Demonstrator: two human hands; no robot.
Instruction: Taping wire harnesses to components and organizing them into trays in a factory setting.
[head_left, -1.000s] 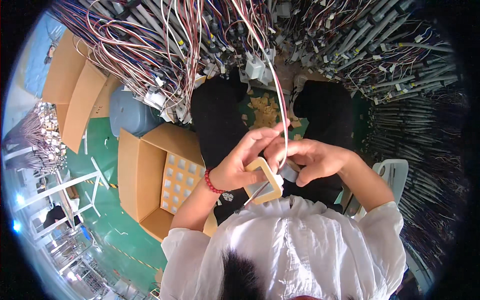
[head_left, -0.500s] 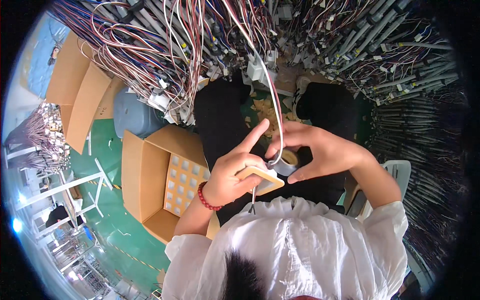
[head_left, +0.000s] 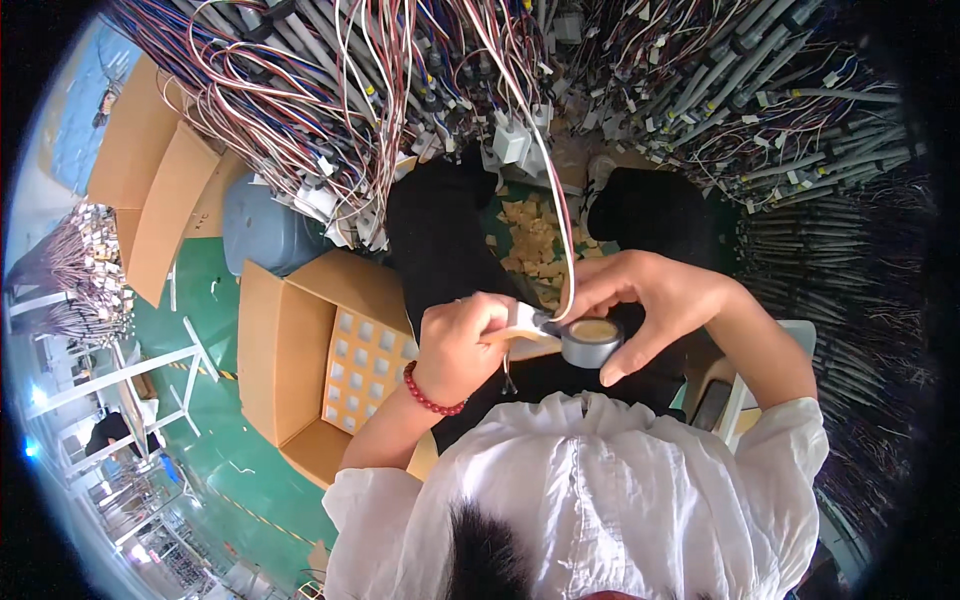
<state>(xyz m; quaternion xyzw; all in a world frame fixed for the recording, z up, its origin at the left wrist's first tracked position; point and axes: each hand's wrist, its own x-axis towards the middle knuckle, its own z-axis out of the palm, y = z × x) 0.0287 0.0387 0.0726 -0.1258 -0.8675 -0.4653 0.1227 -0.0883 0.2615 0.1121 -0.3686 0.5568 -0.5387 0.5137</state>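
Note:
A flat white piece with a tan edge (head_left: 524, 322) is pinched in my left hand (head_left: 462, 335), its fingers curled in. My right hand (head_left: 665, 300) has its thumb and fingers around a roll of grey tape (head_left: 592, 353), whose tan core faces up. At the right fingertips a cable of white and dark red wires (head_left: 553, 175) comes down from above and meets the white piece. A dark bit, seemingly tape, sits where they meet. Short wire ends (head_left: 508, 378) hang below the piece.
Dense bundles of wires with white connectors (head_left: 320, 90) hang ahead and to the right. An open cardboard box (head_left: 285, 350) with a white-and-tan grid insert stands at my left, beside a blue-grey stool (head_left: 262, 225). Tan scraps (head_left: 533, 240) litter the floor between my legs.
My left hand has curled its stretched forefinger in and turned the white piece more edge-on. The tape roll, in my right hand, has tipped upright and moved slightly right.

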